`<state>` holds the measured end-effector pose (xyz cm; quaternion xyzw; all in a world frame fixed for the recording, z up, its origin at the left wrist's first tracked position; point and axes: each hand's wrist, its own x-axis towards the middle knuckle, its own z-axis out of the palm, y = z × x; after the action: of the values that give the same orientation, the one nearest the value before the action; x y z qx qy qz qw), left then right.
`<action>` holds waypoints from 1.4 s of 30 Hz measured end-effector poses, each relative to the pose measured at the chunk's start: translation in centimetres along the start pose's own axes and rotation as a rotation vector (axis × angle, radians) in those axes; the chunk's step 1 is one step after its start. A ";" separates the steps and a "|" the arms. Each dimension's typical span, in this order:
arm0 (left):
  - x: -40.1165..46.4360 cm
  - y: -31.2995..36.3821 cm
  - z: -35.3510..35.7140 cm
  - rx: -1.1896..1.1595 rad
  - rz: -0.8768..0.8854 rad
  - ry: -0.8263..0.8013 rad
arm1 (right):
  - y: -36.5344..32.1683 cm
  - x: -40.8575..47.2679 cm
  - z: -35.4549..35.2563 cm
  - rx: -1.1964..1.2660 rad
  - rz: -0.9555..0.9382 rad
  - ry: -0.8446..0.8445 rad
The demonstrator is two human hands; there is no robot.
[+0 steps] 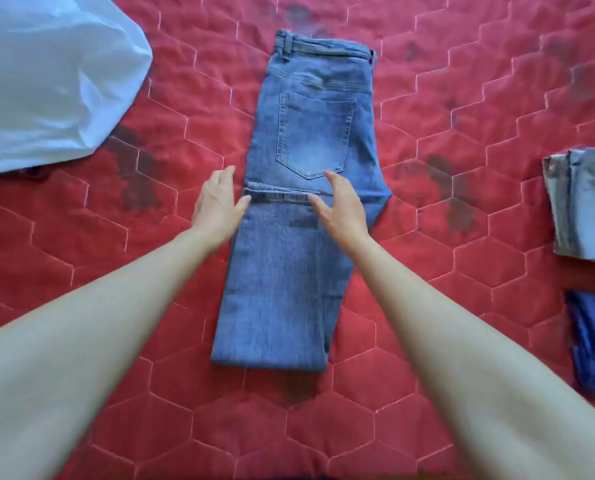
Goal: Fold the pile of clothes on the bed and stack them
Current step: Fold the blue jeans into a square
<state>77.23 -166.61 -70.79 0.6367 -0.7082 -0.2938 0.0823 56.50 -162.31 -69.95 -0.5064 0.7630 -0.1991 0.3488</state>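
Blue jeans (303, 202) lay lengthwise at the centre of the red quilted bed (462, 323), legs doubled back so the hems sat under the back pocket. The left hand (216, 202) and right hand (341, 202) hovered there, fingers spread, gripping nothing. Best next: smooth flat, then fold toward twelve o'clock (folded clothes (587, 209) waited at three o'clock).

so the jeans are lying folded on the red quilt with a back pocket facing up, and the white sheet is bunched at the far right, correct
Not quite. The head view shows the white sheet bunched at the far left, not the far right. The rest holds: the jeans lie folded on the red quilt with a back pocket facing up.
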 end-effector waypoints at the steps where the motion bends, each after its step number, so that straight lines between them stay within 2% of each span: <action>1: -0.2 -0.4 0.7 0.065 0.029 0.018 | 0.3 -0.2 0.7 -0.041 -0.042 0.042; 4: -3.8 -0.7 2.5 0.230 0.220 -0.023 | 1.0 -3.9 3.1 -0.122 -0.141 0.128; 8: -11.8 -1.3 5.1 0.415 0.506 -0.073 | 3.6 -12.1 6.6 -0.330 -0.220 0.074; 10: -15.7 -2.5 6.7 0.462 0.587 -0.115 | 5.6 -16.1 8.1 -0.439 -0.250 0.020; 13: -20.5 -5.5 8.3 0.509 0.589 -0.207 | 8.5 -21.2 9.9 -0.552 -0.249 -0.062; 15: -22.5 -7.5 8.7 0.547 0.588 -0.229 | 10.0 -23.9 10.8 -0.587 -0.224 -0.060; 24: -22.1 -9.8 7.9 0.611 0.766 -0.154 | 9.7 -26.8 12.6 -0.756 -0.097 0.010; 27: -21.6 -9.8 7.8 0.626 0.803 -0.140 | 9.1 -26.6 12.9 -0.774 -0.187 0.029; 29: -21.6 -9.8 7.8 0.614 0.804 -0.140 | 8.8 -26.4 13.4 -0.752 -0.311 -0.008; 31: -21.8 -9.9 7.8 0.601 0.785 -0.143 | 9.2 -26.5 13.6 -0.754 -0.351 -0.045; 36: -22.4 -9.9 7.4 0.576 0.714 -0.170 | 10.0 -28.7 12.7 -0.702 -0.054 0.016; 39: -22.4 -9.2 7.1 0.539 0.677 -0.177 | 8.2 -28.1 12.6 -0.652 0.001 0.041; 42: -20.9 -8.1 7.0 0.523 0.609 -0.167 | 6.5 -24.4 11.9 -0.610 -0.043 0.053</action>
<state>84.42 -144.73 -75.34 0.3712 -0.9194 -0.1168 -0.0571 67.07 -136.80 -74.23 -0.5983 0.7857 0.0188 0.1561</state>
